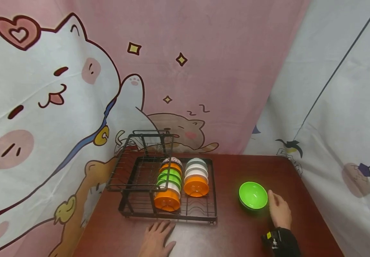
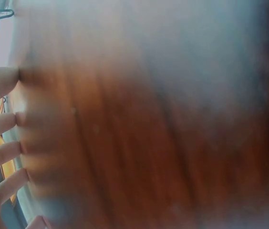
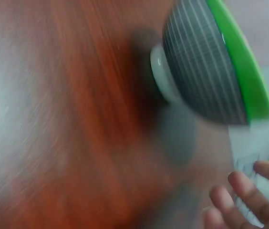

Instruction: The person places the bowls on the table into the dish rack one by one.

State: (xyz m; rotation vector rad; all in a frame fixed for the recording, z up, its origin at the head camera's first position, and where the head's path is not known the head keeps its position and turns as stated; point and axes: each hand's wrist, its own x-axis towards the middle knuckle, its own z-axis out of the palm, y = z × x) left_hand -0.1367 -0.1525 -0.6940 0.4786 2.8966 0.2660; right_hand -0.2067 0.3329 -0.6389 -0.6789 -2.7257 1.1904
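A green bowl point(image 1: 253, 195) sits on the table at the right, and the right wrist view shows it stacked in a grey striped bowl point(image 3: 199, 62) with a white foot. Just right of the stack is my right hand point(image 1: 279, 210); in the right wrist view its fingers point(image 3: 249, 195) are spread apart from the bowls. My left hand point(image 1: 157, 238) rests on the table before the rack, fingers extended, holding nothing. The black dish rack point(image 1: 201, 215) bears two rows of bowls on edge, with orange bowls point(image 1: 167, 200) at the front.
The rack's raised upper shelf point(image 1: 136, 189) overhangs its left side. White, green, orange and patterned bowls stand behind the front ones. Brown tabletop point(image 1: 226, 228) lies between the rack and the green bowl. A printed curtain point(image 1: 223, 71) hangs behind the table.
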